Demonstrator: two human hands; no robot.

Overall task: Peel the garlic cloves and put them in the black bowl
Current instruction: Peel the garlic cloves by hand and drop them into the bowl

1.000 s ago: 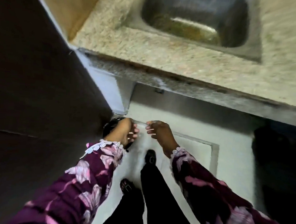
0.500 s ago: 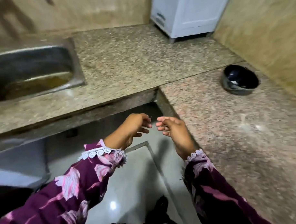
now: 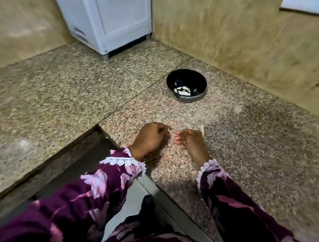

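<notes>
While the speckled pink-brown granite counter (image 3: 244,142) fills most of the view, the round glossy black bowl (image 3: 186,85) stands far right of centre, already holding a few pale peeled garlic cloves (image 3: 182,91). Near the counter's front edge, the left hand (image 3: 149,138) and right hand (image 3: 190,142) are curled almost fingertip to fingertip; whether they pinch a clove I cannot tell. A clove would be light, firm and slippery once bare, its skin papery, best pinched at the tip.
</notes>
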